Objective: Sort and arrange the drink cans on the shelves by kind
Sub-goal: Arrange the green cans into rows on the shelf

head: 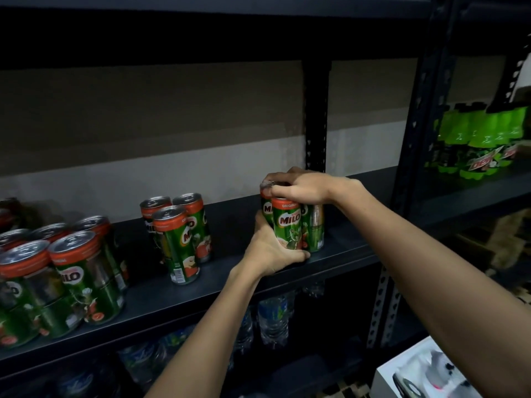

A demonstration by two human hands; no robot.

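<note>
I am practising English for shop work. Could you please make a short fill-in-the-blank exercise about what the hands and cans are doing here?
1. Both hands hold a cluster of cans labelled ____.
2. The right hand rests on the ____ of the cluster.
3. The left hand grips the cluster near its ____.
4. The bottles on the shelf at the far right are coloured ____.

Missing words: Milo; top; bottom; green

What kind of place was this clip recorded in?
Probably a shop stockroom or storage area: dark slotted metal shelving, many identical Milo cans grouped on one shelf, green Dew bottles on the next rack, and water bottles below.
</note>
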